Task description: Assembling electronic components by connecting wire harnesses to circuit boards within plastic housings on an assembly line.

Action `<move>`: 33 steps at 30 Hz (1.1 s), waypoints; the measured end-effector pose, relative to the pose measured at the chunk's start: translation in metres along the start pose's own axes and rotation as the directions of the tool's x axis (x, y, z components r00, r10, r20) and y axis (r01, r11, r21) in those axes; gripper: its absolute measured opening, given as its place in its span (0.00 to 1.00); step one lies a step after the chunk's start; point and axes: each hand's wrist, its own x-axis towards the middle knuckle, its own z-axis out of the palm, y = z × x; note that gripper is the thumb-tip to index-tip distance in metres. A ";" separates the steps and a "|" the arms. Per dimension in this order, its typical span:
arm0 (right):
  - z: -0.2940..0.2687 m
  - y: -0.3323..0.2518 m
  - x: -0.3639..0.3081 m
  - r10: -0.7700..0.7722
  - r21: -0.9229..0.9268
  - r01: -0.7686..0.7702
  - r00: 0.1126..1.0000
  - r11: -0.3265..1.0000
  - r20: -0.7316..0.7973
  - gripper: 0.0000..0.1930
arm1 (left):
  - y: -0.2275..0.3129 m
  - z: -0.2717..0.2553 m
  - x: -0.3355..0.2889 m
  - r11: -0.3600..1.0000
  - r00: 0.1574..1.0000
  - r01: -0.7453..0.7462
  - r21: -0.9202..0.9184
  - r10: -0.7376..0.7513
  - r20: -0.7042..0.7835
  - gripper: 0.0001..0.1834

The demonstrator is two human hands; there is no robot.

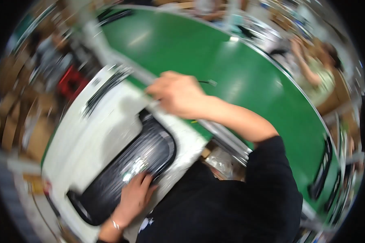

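A long black plastic part (123,168), trough-like with rounded ends, lies across the white tabletop (113,121) in front of me. My left hand (134,195) rests on its near side, fingers stretched out over the glossy surface. Above the far end of the part, my right hand (176,95) is raised near the green belt's edge, its fingers curled together. Blur hides what they hold, if anything. A thin cable with a small connector (209,82) shows just beyond that hand; whether it is held I cannot tell.
A bundle of dark cables (105,91) lies at the white table's far left. Along the table runs a green conveyor belt (170,44), with black curved parts (322,170) at its right end. A co-worker (318,75) sits across it. Cardboard boxes (18,105) stand left.
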 end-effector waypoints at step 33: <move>0.078 -0.084 -0.049 -0.343 0.351 0.189 0.823 0.917 0.452 0.05 | -0.083 -0.009 0.016 0.997 0.966 0.078 0.003 -0.074 -0.247 0.25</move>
